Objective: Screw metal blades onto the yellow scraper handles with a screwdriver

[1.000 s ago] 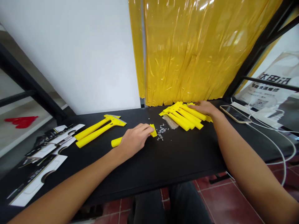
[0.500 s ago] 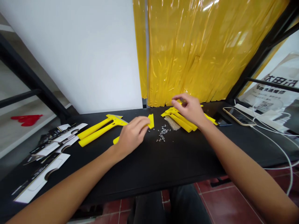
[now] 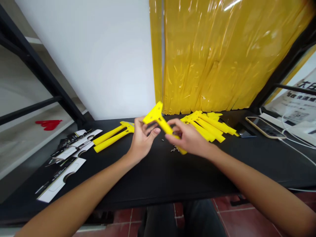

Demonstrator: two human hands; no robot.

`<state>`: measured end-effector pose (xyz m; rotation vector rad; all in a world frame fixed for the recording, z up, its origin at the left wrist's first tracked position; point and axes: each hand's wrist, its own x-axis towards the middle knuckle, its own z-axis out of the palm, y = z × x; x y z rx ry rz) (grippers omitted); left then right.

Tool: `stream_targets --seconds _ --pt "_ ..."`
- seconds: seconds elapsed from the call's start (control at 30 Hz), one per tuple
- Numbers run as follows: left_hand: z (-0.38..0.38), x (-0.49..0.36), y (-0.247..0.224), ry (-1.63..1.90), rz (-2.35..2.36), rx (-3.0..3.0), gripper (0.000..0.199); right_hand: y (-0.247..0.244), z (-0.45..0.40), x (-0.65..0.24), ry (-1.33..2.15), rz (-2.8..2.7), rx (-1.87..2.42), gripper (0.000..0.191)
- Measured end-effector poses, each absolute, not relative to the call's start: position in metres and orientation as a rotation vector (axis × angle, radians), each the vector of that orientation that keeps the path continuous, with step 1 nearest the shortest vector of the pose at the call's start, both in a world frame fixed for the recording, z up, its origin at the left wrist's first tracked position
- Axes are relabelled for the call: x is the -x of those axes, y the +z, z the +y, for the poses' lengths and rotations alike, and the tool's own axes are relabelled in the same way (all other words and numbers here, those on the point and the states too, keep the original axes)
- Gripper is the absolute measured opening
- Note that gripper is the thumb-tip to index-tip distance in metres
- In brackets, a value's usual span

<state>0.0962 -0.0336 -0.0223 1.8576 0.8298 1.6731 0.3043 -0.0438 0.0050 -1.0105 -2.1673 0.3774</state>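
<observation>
A yellow T-shaped scraper (image 3: 153, 113) is held in the air above the table, its wide head up to the left and its handle slanting down to the right. My left hand (image 3: 142, 138) has the head's left end in its fingers, palm turned up. My right hand (image 3: 186, 136) is closed around the handle; what lies under its fingers is partly hidden. Just below are small metal screws and nuts (image 3: 174, 149), mostly covered by the hand and handle. Behind my right hand lies a pile of yellow scrapers (image 3: 212, 126). Two more scrapers (image 3: 113, 136) rest left of my left hand.
Printed white-and-black cards (image 3: 63, 179) are spread at the table's left. Phones (image 3: 265, 127) and white cables lie at the right. A white panel (image 3: 111, 59) and a yellow plastic curtain (image 3: 209, 59) stand behind the black table (image 3: 158, 181), with black frame posts at both sides.
My right hand has come left from above the scraper pile to the handle of the scraper in my left hand. The scraper has been raised and turned, head now upper left. The view has shifted slightly.
</observation>
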Motion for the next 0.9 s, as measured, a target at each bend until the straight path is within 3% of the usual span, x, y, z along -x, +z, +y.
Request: stream_targets --seconds 0.13,0.23,0.33,0.4,0.7,0.8,0.9 --pt "-0.003 -0.054 -0.012 1.298 1.677 -2.355 0.035 0.019 -0.008 -0.355 -0.117 -1.959 1.533 0.036" --pt "0.008 -0.026 -0.004 0.75 2.244 -2.434 0.041 0.018 0.018 -0.398 -0.278 -1.952 1.911 0.035" --pt "0.011 -0.012 -0.001 0.198 2.434 -2.29 0.049 0.011 0.033 -0.427 -0.201 -1.929 2.161 0.044" --pt "0.012 -0.01 -0.001 0.028 2.375 -2.254 0.048 0.007 0.036 -0.433 -0.155 -1.901 2.238 0.049" --pt "0.013 -0.01 -0.005 0.053 2.174 -2.318 0.033 -0.001 0.038 -0.428 -0.182 -1.914 2.201 0.053" --pt "0.012 -0.015 -0.003 0.28 2.071 -2.344 0.044 0.005 0.036 -0.424 -0.24 -1.868 2.076 0.053" --pt "0.007 -0.028 0.0 0.682 1.879 -2.227 0.07 0.016 0.03 -0.413 -0.247 -1.84 1.713 0.039"
